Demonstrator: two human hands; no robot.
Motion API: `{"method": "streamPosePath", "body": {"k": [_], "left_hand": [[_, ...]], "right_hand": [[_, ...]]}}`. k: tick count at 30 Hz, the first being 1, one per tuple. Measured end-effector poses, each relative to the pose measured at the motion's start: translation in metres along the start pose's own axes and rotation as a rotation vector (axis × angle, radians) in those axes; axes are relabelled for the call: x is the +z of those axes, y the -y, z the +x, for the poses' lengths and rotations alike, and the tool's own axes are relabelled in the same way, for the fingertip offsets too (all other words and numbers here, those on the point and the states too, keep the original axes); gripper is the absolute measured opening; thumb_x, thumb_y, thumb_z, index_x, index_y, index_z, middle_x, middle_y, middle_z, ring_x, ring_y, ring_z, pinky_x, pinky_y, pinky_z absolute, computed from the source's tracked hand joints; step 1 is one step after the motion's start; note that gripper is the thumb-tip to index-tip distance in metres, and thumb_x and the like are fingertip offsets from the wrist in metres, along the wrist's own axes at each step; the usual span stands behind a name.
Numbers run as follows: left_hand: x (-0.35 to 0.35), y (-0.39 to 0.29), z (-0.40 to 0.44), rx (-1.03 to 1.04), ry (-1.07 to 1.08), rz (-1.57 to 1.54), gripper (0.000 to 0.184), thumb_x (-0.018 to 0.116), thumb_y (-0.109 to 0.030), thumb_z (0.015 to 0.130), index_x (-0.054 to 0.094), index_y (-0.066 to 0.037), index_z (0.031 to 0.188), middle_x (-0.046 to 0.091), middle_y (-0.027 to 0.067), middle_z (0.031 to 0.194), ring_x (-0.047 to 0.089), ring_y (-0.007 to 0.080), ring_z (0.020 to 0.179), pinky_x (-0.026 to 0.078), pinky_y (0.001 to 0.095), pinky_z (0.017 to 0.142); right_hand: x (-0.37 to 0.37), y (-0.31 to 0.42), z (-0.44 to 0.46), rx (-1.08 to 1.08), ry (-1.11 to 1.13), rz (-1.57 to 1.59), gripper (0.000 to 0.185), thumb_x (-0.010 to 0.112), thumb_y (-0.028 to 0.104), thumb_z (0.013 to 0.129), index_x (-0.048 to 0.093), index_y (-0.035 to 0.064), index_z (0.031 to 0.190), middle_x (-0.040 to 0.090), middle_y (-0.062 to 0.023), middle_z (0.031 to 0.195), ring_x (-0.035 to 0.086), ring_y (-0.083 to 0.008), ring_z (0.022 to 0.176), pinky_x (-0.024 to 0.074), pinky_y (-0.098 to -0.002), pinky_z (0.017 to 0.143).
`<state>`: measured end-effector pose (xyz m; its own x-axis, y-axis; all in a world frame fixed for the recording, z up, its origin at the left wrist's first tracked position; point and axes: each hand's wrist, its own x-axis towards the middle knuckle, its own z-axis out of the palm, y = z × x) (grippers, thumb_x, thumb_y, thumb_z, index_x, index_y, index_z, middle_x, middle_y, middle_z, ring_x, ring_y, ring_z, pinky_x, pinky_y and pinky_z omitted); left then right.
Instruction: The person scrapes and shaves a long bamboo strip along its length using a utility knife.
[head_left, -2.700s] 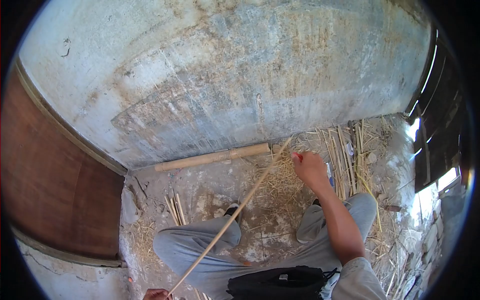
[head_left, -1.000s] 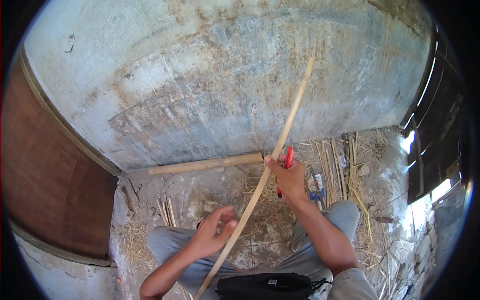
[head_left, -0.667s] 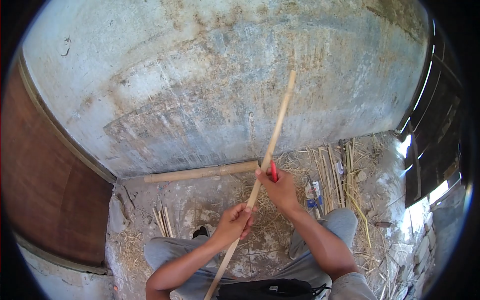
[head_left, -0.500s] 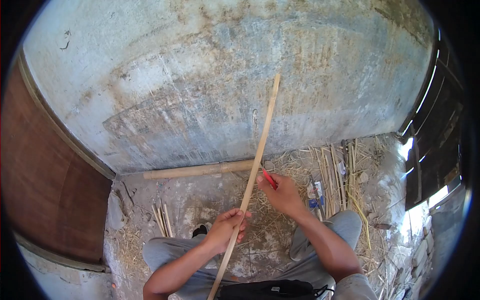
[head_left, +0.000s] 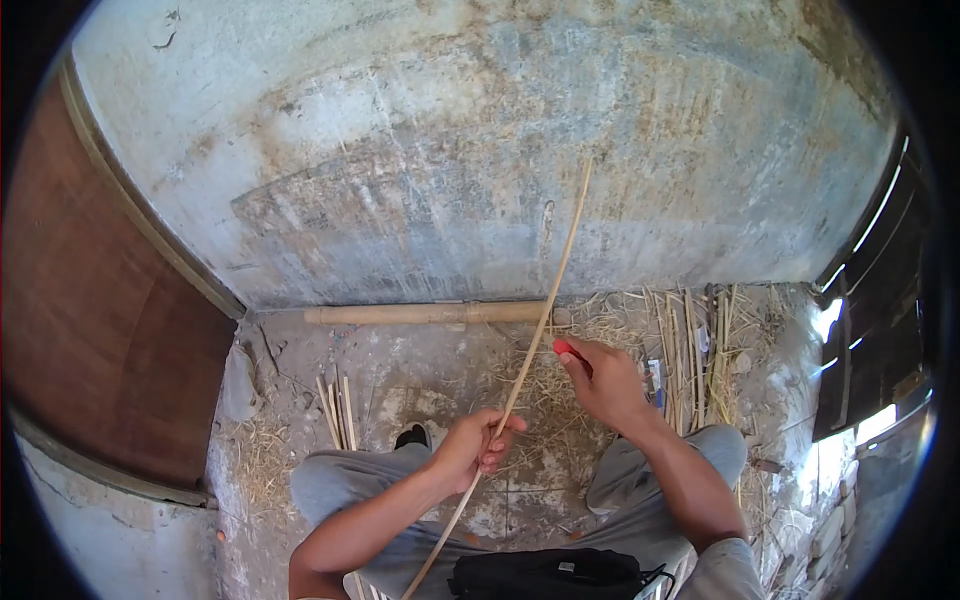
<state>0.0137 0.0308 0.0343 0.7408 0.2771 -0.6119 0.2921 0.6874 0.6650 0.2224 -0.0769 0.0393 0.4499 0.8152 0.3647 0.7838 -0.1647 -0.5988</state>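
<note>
A long, pale bamboo strip point(head_left: 533, 358) slants up from my lap toward the wall, its narrow edge facing me. Around its lower part the fingers of my left hand point(head_left: 468, 450) are closed, above my left knee. To the right of the strip, my right hand point(head_left: 606, 384) grips a small red cutter point(head_left: 562, 346); only its red end shows, and the rest is hidden by the fingers. A small gap separates the cutter from the strip in this view.
A thick bamboo pole point(head_left: 390, 314) lies along the foot of the stained wall point(head_left: 450, 200). Several split sticks point(head_left: 690, 350) and shavings cover the floor at right. More sticks point(head_left: 338, 415) stand by my left knee. A black bag point(head_left: 550, 575) rests on my lap; a brown door point(head_left: 110, 330) is at left.
The bamboo strip has turned from its broad face to its narrow edge. My right hand with the red cutter has moved slightly away from the strip. The view has shifted a little.
</note>
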Motion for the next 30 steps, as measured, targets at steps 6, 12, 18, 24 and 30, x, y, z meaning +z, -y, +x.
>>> {"method": "streamPosePath", "body": {"k": [6, 12, 18, 24, 30], "left_hand": [[-0.006, -0.004, 0.007, 0.063, 0.03, -0.011, 0.037, 0.035, -0.031, 0.103, 0.058, -0.002, 0.104, 0.04, -0.0044, 0.061, 0.034, 0.0065, 0.047, 0.029, 0.0238, 0.041], [-0.003, -0.007, 0.019, 0.081, -0.057, 0.081, 0.038, 0.032, -0.03, 0.106, 0.057, -0.001, 0.103, 0.039, -0.0044, 0.059, 0.033, 0.0059, 0.045, 0.028, 0.0238, 0.04], [0.003, -0.004, 0.019, 0.079, -0.068, 0.115, 0.037, 0.033, -0.03, 0.108, 0.057, -0.002, 0.103, 0.04, -0.0039, 0.06, 0.033, 0.0054, 0.046, 0.028, 0.0236, 0.042], [0.006, 0.001, 0.021, 0.071, -0.075, 0.112, 0.03, 0.041, -0.03, 0.108, 0.058, -0.005, 0.104, 0.041, -0.0047, 0.064, 0.036, 0.005, 0.05, 0.031, 0.0228, 0.045], [0.008, 0.003, 0.024, 0.105, -0.061, 0.129, 0.027, 0.044, -0.027, 0.107, 0.057, -0.004, 0.108, 0.044, -0.0031, 0.07, 0.038, 0.006, 0.054, 0.034, 0.0231, 0.048]], "right_hand": [[0.013, 0.011, -0.003, -0.043, -0.105, 0.213, 0.022, 0.064, 0.016, 0.094, 0.068, -0.0004, 0.108, 0.07, -0.0203, 0.093, 0.07, -0.0338, 0.076, 0.0552, -0.0386, 0.066], [0.014, 0.008, -0.001, -0.046, -0.049, 0.244, 0.022, 0.065, 0.016, 0.093, 0.07, 0.0009, 0.108, 0.07, -0.0183, 0.087, 0.068, -0.0287, 0.067, 0.0538, -0.0372, 0.062], [0.014, 0.004, 0.002, 0.003, 0.021, 0.231, 0.021, 0.067, 0.021, 0.092, 0.073, 0.0031, 0.102, 0.069, -0.016, 0.078, 0.067, -0.0257, 0.064, 0.0517, -0.0362, 0.058], [0.014, 0.003, -0.002, -0.059, 0.062, 0.185, 0.023, 0.067, 0.025, 0.092, 0.074, 0.0044, 0.1, 0.068, -0.0144, 0.074, 0.066, -0.029, 0.061, 0.0517, -0.038, 0.057], [0.017, -0.001, -0.006, -0.049, 0.121, 0.157, 0.025, 0.065, 0.028, 0.092, 0.074, 0.0055, 0.099, 0.067, -0.0138, 0.073, 0.066, -0.0304, 0.061, 0.0519, -0.0393, 0.057]]}}
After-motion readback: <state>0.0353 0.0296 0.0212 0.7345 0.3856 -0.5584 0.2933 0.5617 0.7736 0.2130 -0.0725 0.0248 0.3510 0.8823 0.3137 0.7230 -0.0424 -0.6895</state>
